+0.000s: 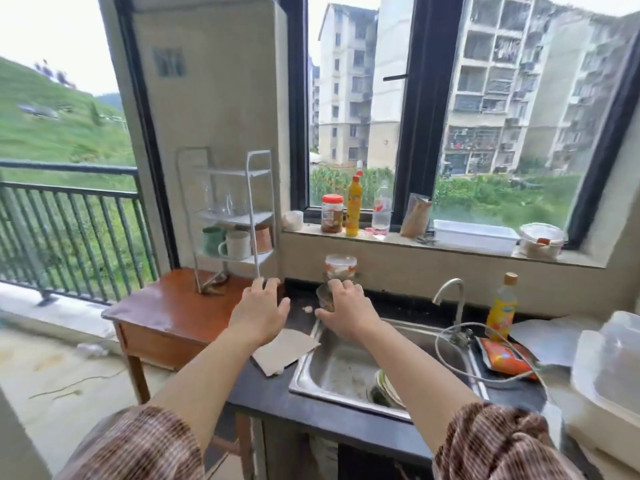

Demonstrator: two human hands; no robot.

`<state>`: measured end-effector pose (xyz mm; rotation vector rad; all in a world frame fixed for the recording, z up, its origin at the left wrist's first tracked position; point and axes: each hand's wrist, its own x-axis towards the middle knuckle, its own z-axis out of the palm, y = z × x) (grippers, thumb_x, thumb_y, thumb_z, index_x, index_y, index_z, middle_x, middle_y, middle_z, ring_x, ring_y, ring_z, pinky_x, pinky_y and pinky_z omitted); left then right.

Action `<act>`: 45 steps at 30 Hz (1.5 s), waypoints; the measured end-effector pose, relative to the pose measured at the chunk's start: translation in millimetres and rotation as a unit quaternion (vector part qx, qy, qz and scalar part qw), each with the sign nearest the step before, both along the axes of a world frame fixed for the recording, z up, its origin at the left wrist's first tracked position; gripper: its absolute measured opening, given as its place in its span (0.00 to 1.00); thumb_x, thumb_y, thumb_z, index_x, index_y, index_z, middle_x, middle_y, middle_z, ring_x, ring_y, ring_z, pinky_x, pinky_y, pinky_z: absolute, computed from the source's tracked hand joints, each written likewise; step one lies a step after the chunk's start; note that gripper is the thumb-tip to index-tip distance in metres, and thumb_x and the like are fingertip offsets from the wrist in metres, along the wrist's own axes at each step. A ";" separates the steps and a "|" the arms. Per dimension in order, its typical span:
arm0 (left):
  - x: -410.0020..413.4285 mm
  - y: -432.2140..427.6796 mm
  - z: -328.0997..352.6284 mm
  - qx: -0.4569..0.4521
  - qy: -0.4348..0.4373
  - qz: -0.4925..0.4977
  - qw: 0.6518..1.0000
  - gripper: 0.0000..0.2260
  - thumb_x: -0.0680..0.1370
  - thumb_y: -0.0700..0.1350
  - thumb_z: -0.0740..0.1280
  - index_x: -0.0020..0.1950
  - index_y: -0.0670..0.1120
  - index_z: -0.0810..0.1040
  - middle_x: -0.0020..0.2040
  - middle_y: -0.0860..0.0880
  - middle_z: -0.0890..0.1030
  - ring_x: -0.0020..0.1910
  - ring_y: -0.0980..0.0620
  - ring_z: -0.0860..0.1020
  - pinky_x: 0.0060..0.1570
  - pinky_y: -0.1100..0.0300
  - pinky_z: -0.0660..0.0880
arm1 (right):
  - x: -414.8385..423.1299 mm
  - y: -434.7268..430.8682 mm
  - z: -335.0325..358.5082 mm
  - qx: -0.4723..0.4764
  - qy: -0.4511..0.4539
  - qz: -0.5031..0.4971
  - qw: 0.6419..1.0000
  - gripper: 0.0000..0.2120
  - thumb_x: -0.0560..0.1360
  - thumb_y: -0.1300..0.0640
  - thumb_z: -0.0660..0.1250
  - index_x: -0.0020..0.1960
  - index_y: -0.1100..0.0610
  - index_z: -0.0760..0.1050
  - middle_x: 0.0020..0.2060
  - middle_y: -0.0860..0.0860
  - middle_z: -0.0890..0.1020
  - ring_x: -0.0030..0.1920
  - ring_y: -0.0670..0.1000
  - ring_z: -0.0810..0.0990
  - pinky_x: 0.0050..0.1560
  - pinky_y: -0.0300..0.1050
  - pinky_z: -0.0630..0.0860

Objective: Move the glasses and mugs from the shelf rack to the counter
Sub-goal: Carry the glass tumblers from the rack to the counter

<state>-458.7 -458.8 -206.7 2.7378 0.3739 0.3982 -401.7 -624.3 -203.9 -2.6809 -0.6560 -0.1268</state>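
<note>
Sitting on the white shelf rack (230, 216) at centre-left of the frame are the things we are meant to move: clear glasses (221, 202) on the middle tier, and below them a green mug (212, 240), a white mug (236, 244) and a copper-coloured mug (263, 239). The rack is standing on the small wooden table (166, 306), just left of the dark counter (277, 389), so each carry is looking short.

We are reaching both arms forward toward that corner. Our left hand (259, 313), palm down with fingers spread and empty, is hovering over the seam between table and counter. Our right hand (348, 311) is curling its fingers around a small glass jar (325, 299) on the counter behind the sink (346, 368); we judge this is clearing landing space, though how firm the grip is, we cannot tell.
</note>
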 end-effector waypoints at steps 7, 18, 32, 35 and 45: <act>78.1 82.8 19.0 -0.016 -0.019 0.070 0.997 0.21 0.80 0.51 0.57 0.72 0.46 0.64 0.72 0.44 0.66 0.69 0.41 0.66 0.66 0.47 0.66 | 95.5 96.4 20.1 -0.009 -0.006 0.056 0.998 0.28 0.78 0.46 0.62 0.72 0.58 0.61 0.68 0.58 0.69 0.70 0.60 0.65 0.68 0.58 0.67; 173.9 220.0 26.8 -0.054 -0.038 0.120 0.991 0.22 0.81 0.52 0.57 0.73 0.46 0.64 0.72 0.44 0.66 0.69 0.42 0.67 0.64 0.48 0.68 | 196.7 239.9 29.7 -0.026 -0.027 0.112 0.993 0.29 0.77 0.47 0.63 0.73 0.58 0.60 0.68 0.57 0.69 0.69 0.59 0.65 0.66 0.56 0.69; 321.2 416.8 43.1 -0.134 -0.059 0.050 0.988 0.22 0.81 0.49 0.55 0.73 0.41 0.65 0.72 0.43 0.70 0.69 0.44 0.69 0.66 0.52 0.66 | 315.9 434.6 45.5 0.097 0.052 0.019 0.994 0.30 0.78 0.51 0.64 0.75 0.60 0.58 0.71 0.57 0.68 0.71 0.57 0.65 0.70 0.51 0.66; 344.7 437.1 43.9 -0.155 -0.083 0.019 0.984 0.20 0.81 0.50 0.56 0.70 0.42 0.69 0.69 0.42 0.73 0.67 0.43 0.71 0.63 0.53 0.67 | 335.5 458.8 47.0 0.158 0.086 -0.022 0.983 0.30 0.78 0.51 0.64 0.75 0.57 0.58 0.68 0.57 0.70 0.67 0.57 0.69 0.64 0.48 0.68; 425.5 467.7 43.6 -0.341 -0.136 0.013 0.930 0.15 0.81 0.48 0.59 0.55 0.38 0.78 0.51 0.37 0.82 0.51 0.38 0.78 0.45 0.53 0.70 | 390.7 504.4 43.6 0.323 0.174 -0.126 0.922 0.20 0.77 0.51 0.62 0.67 0.57 0.70 0.57 0.53 0.78 0.49 0.53 0.76 0.42 0.41 0.69</act>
